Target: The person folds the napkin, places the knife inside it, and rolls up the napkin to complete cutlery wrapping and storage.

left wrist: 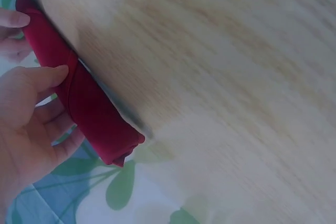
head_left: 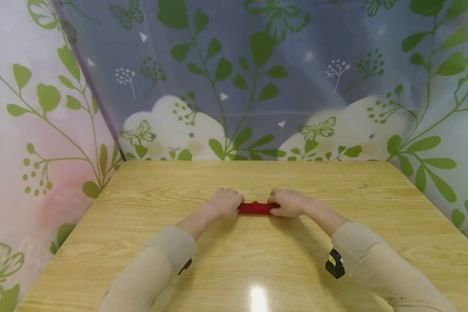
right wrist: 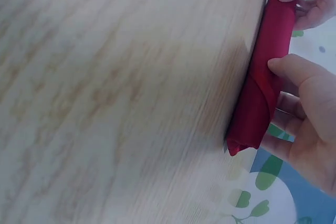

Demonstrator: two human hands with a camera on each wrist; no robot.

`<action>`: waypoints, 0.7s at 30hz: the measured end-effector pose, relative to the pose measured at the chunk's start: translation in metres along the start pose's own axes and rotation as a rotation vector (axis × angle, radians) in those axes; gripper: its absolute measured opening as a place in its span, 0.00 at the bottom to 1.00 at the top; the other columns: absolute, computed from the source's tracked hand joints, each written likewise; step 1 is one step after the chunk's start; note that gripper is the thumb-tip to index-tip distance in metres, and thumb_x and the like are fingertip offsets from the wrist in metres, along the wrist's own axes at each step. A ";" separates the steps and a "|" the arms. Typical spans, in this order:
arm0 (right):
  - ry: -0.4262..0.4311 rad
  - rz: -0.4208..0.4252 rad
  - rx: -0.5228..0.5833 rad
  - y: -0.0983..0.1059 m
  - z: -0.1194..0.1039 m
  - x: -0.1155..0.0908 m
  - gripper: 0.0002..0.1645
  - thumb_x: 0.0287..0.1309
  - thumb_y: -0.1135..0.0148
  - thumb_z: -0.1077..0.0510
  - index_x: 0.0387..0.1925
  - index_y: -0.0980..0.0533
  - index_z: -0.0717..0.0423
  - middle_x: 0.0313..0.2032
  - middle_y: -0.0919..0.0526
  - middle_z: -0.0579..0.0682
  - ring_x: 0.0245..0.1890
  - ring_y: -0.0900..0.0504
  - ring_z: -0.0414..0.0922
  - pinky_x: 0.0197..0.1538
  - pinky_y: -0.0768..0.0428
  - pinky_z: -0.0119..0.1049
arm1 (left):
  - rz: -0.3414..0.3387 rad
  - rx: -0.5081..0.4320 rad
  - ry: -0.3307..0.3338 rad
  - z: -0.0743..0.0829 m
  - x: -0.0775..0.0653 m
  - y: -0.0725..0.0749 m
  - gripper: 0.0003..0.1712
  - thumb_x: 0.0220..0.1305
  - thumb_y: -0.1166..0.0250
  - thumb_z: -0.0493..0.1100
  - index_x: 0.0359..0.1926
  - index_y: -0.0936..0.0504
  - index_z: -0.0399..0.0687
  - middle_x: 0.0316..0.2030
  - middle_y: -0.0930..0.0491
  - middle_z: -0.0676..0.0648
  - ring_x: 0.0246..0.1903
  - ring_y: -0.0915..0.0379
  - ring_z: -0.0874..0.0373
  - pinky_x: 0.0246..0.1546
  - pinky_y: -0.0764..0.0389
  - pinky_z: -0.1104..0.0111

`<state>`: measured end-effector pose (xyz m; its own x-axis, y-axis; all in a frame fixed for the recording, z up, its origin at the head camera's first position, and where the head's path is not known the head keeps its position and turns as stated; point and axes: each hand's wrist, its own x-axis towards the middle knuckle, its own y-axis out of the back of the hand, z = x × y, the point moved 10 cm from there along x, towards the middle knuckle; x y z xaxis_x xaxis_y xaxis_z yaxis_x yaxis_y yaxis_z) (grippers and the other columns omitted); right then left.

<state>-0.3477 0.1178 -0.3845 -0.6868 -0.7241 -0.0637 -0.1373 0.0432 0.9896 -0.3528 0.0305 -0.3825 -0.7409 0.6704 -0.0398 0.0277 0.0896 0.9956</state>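
A red cloth (head_left: 255, 209), rolled into a snug tube, lies crosswise on the wooden table between both hands. My left hand (head_left: 225, 203) grips its left part; in the left wrist view the thumb presses on the near side of the rolled cloth (left wrist: 97, 111) while the fingers go round the far side. At the right part, my right hand (head_left: 290, 203) pinches the roll in the same manner, thumb on the near face of the cloth (right wrist: 265, 72) in the right wrist view. A diagonal fold edge and the loose-layered roll ends show in both wrist views.
The wooden table (head_left: 234, 260) reaches back to a fabric backdrop (head_left: 234, 86) printed with leaves, clouds and butterflies, which also hangs along both sides. A black wrist device (head_left: 335, 263) sits below the right sleeve. Light glares on the table's near part.
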 end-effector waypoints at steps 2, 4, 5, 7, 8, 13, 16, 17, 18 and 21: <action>-0.004 -0.009 0.035 0.000 0.002 0.001 0.12 0.58 0.41 0.58 0.40 0.21 0.62 0.33 0.26 0.50 0.33 0.27 0.45 0.41 0.27 0.41 | 0.004 -0.017 -0.003 -0.001 0.002 0.002 0.04 0.56 0.40 0.36 0.33 0.21 0.48 0.26 0.23 0.51 0.29 0.28 0.57 0.31 0.26 0.63; -0.011 -0.015 0.063 0.000 0.004 0.001 0.12 0.58 0.41 0.59 0.41 0.21 0.63 0.34 0.25 0.51 0.35 0.26 0.46 0.43 0.27 0.41 | -0.003 -0.033 0.009 -0.002 0.003 0.002 0.04 0.56 0.41 0.36 0.32 0.22 0.48 0.25 0.24 0.52 0.27 0.29 0.58 0.29 0.26 0.64; -0.015 -0.015 0.073 0.001 0.005 0.002 0.12 0.58 0.42 0.59 0.41 0.21 0.63 0.35 0.24 0.51 0.36 0.25 0.46 0.44 0.27 0.42 | -0.012 -0.044 0.020 -0.004 0.004 0.002 0.03 0.56 0.41 0.36 0.32 0.22 0.48 0.25 0.24 0.52 0.26 0.29 0.58 0.29 0.26 0.64; -0.026 -0.008 0.089 0.001 0.009 0.003 0.11 0.58 0.41 0.59 0.41 0.22 0.62 0.35 0.23 0.51 0.37 0.24 0.46 0.44 0.27 0.42 | -0.016 -0.065 0.040 -0.007 0.005 0.001 0.02 0.56 0.41 0.37 0.31 0.23 0.47 0.24 0.24 0.52 0.26 0.29 0.58 0.29 0.26 0.64; -0.029 -0.003 0.096 0.001 0.010 0.003 0.10 0.58 0.41 0.59 0.40 0.22 0.61 0.36 0.22 0.51 0.37 0.24 0.47 0.44 0.26 0.42 | -0.016 -0.077 0.048 -0.008 0.005 0.001 0.01 0.56 0.41 0.37 0.30 0.23 0.47 0.24 0.24 0.51 0.26 0.29 0.58 0.29 0.26 0.63; -0.035 0.026 0.111 0.004 0.013 0.005 0.08 0.58 0.40 0.60 0.38 0.24 0.59 0.35 0.21 0.50 0.36 0.22 0.46 0.42 0.25 0.41 | 0.003 -0.092 0.074 -0.010 0.004 0.005 0.01 0.58 0.41 0.37 0.31 0.23 0.45 0.27 0.22 0.49 0.30 0.25 0.54 0.31 0.25 0.61; -0.033 0.025 0.110 0.005 0.012 0.006 0.07 0.59 0.41 0.61 0.38 0.24 0.59 0.34 0.20 0.49 0.36 0.22 0.46 0.42 0.25 0.41 | 0.012 -0.048 0.082 -0.009 0.003 0.004 0.05 0.60 0.41 0.41 0.34 0.21 0.45 0.30 0.23 0.49 0.34 0.26 0.53 0.34 0.24 0.61; -0.034 0.023 0.111 0.005 0.012 0.006 0.07 0.59 0.42 0.62 0.39 0.24 0.60 0.34 0.20 0.50 0.36 0.22 0.46 0.42 0.25 0.42 | 0.018 -0.029 0.085 -0.008 0.002 0.004 0.06 0.61 0.40 0.43 0.34 0.20 0.45 0.31 0.24 0.49 0.35 0.27 0.53 0.35 0.24 0.61; -0.038 0.018 0.111 0.005 0.012 0.006 0.07 0.59 0.42 0.62 0.39 0.23 0.60 0.35 0.20 0.50 0.36 0.21 0.47 0.43 0.25 0.42 | 0.027 -0.008 0.086 -0.007 0.002 0.004 0.08 0.61 0.39 0.45 0.34 0.20 0.45 0.32 0.24 0.48 0.36 0.27 0.53 0.36 0.24 0.62; -0.045 0.003 0.109 0.003 0.013 0.007 0.08 0.61 0.44 0.62 0.40 0.23 0.59 0.36 0.19 0.50 0.38 0.21 0.48 0.44 0.25 0.43 | 0.049 0.061 0.086 -0.005 0.002 0.003 0.12 0.59 0.37 0.51 0.31 0.18 0.47 0.33 0.27 0.48 0.37 0.30 0.53 0.39 0.25 0.62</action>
<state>-0.3624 0.1213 -0.3835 -0.7186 -0.6920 -0.0692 -0.2105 0.1216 0.9700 -0.3580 0.0285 -0.3787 -0.7923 0.6098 0.0190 0.1043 0.1047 0.9890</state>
